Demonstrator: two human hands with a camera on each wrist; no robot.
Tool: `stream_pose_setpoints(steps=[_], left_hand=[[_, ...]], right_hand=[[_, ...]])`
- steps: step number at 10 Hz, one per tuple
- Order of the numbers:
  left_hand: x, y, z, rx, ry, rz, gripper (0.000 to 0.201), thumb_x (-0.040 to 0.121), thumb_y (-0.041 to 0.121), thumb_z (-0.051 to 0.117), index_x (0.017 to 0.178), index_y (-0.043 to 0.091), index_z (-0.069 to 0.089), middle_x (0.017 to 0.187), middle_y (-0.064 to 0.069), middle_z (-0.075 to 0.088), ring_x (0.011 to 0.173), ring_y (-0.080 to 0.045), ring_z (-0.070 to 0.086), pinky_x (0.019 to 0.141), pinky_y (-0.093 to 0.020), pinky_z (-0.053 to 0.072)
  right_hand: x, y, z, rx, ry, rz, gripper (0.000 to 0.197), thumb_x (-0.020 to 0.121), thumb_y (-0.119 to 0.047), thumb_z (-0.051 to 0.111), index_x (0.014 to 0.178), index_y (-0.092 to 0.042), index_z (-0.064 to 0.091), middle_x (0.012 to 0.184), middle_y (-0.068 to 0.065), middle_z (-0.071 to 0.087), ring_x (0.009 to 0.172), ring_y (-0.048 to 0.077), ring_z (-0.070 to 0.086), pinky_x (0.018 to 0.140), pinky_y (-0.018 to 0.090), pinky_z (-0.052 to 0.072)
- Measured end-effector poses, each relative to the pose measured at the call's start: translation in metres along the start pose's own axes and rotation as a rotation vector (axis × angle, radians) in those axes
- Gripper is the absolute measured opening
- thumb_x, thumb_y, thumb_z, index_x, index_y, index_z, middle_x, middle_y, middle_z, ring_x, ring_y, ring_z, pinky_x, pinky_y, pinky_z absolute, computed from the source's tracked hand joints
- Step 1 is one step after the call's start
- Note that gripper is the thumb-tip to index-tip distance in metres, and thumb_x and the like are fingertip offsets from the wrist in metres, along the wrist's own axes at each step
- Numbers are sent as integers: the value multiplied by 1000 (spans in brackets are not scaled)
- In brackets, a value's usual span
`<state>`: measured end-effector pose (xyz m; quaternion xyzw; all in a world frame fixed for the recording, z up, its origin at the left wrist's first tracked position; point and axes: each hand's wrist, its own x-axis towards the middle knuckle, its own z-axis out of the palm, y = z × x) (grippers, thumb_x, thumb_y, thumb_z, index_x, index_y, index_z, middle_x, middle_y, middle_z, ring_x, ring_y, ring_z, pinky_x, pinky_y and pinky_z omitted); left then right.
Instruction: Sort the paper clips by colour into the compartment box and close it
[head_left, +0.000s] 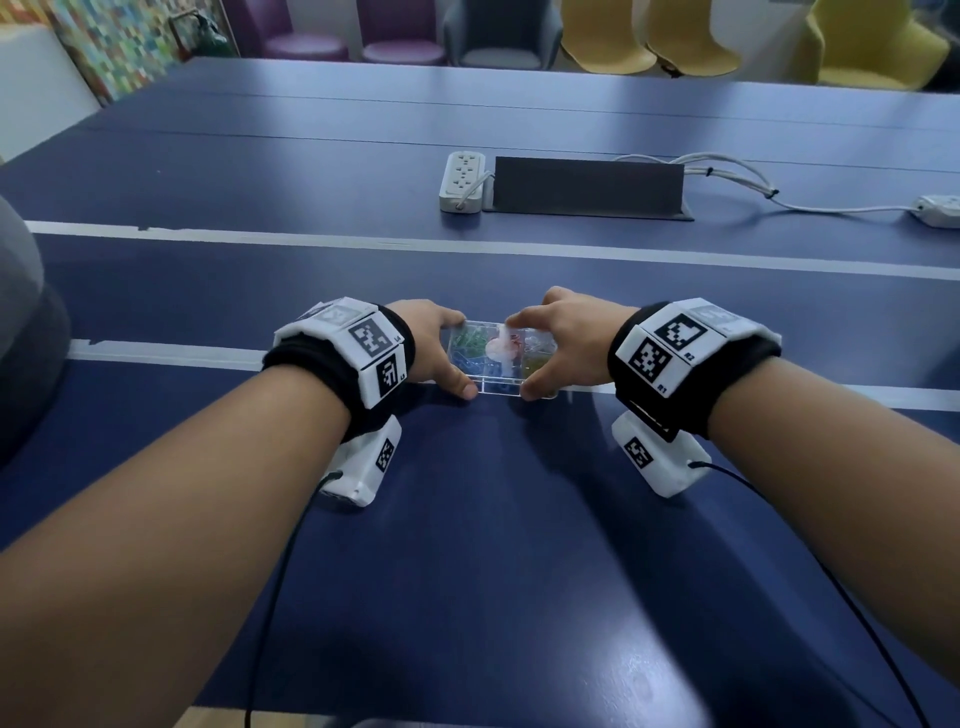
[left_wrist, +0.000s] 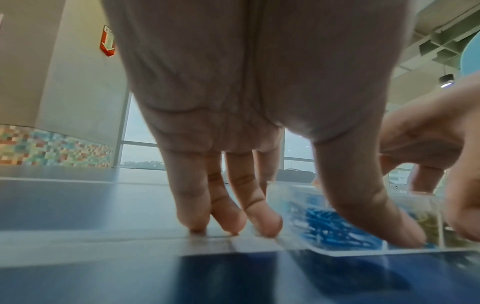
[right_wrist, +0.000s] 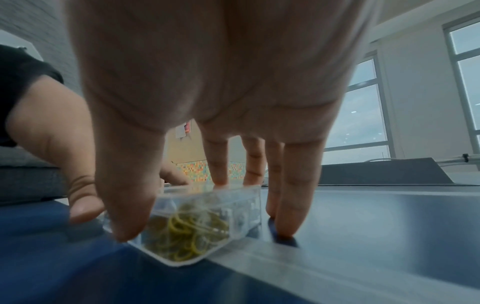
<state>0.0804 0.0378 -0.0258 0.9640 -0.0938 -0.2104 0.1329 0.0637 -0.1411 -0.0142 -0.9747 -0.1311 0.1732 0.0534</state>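
Observation:
A clear compartment box (head_left: 498, 364) lies on the blue table (head_left: 467, 519) across a white tape line. Green, blue, pinkish-red and yellow paper clips sit in separate compartments, and the clear lid appears to lie flat over them. My left hand (head_left: 457, 358) holds the box's left end, thumb on the near edge and a finger at the far corner. My right hand (head_left: 543, 358) holds the right end the same way. In the left wrist view the thumb (left_wrist: 384, 222) presses over the blue clips (left_wrist: 335, 232). In the right wrist view the thumb (right_wrist: 127, 216) sits by the yellow clips (right_wrist: 187, 232).
A white power strip (head_left: 462, 182) and a black raised cable panel (head_left: 587, 187) lie further back at the centre. Cables run to a second strip (head_left: 940, 210) at the right. Chairs (head_left: 498, 36) line the far side. A grey padded shape (head_left: 21, 312) is at the left edge.

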Motion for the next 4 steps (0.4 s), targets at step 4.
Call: stream_pose_setpoints(steps=[4], left_hand=[[-4, -12, 11, -106, 83, 19, 110, 61, 45, 83, 148, 22, 20, 87, 6, 61, 98, -22, 63, 79, -26, 44]], right_hand=[[-9, 9, 10, 90, 24, 42, 121, 62, -52, 78, 150, -34, -3, 139, 7, 39, 123, 29, 49, 101, 43, 45]])
